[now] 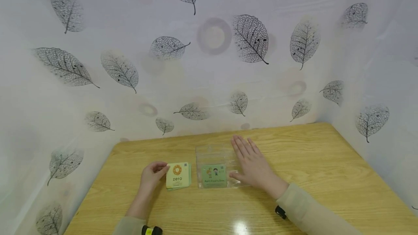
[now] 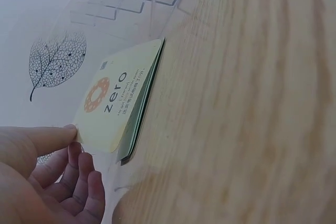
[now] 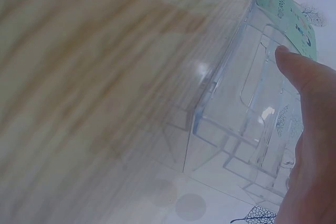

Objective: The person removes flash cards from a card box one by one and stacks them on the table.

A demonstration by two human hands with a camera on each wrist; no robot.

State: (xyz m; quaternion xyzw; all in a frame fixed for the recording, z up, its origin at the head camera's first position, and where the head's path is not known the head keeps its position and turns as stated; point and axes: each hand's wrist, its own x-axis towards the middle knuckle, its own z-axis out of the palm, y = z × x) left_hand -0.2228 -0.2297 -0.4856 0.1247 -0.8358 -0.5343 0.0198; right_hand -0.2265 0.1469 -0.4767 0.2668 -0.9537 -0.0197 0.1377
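Clear plastic box [image 1: 213, 155] on bench [image 1: 209, 209]; green "April Fool's Day" card [image 1: 214, 176] inside, nearer the person. Just left of box: card pile [image 2: 139, 124], "zero" card [image 1: 177, 176] uppermost, its left edge raised. Hands apart: left hand [image 1: 151, 176] pinches that edge; right hand [image 1: 256, 168], fingers straight, lies over box's right part.
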